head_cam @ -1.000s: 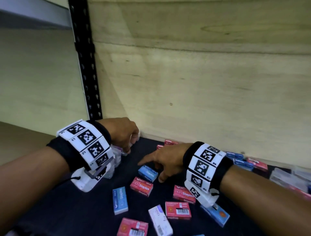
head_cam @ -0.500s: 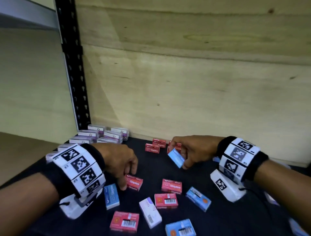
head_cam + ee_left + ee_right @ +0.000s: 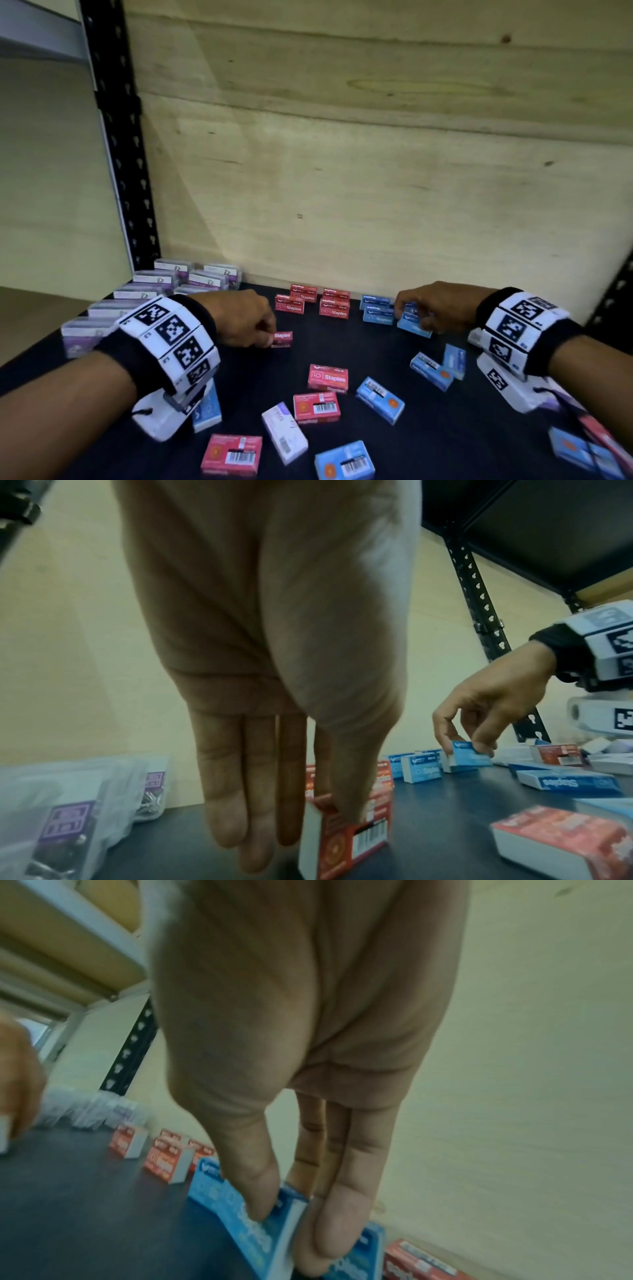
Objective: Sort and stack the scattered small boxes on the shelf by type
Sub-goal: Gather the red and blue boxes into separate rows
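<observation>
Pale plywood is backing a dark shelf framed by a black perforated upright. The word "Staples" is showing on red and blue cartons. The left hand is pinching a red box between thumb and forefinger, the other fingers hanging straight, near the red stacks at the back wall. The right hand is clamping a blue box between thumb and fingers, just beside the blue stack. Purple-labelled clear packs are lying in rows at back left; loose red, blue and white boxes are lying scattered in front.
</observation>
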Available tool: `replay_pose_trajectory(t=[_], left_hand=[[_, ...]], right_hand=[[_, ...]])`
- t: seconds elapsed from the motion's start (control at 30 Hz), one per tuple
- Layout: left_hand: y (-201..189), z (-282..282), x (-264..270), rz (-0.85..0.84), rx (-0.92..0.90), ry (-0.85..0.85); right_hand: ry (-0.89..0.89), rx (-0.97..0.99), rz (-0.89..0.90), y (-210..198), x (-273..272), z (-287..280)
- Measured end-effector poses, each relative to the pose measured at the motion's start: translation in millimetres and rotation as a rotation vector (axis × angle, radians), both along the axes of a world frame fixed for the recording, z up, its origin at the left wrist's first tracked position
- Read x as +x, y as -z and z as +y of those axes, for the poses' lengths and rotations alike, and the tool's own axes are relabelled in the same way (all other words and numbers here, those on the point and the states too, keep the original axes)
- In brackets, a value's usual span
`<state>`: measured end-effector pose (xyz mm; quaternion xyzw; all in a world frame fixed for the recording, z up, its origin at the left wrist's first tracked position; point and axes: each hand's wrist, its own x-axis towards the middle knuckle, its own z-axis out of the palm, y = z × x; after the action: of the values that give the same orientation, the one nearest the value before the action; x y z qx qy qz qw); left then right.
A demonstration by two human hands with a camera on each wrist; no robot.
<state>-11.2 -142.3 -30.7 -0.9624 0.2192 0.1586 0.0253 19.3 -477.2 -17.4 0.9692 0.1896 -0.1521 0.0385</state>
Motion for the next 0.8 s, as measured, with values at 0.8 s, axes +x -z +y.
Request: replay_pose_trajectory(t=[0.8], left_hand=[[-1.7,-11.7,8.8,0.014,0.032,-0.092]], right_hand=[[-0.279,0.024,0.082,17.7,-53.2,107.4]])
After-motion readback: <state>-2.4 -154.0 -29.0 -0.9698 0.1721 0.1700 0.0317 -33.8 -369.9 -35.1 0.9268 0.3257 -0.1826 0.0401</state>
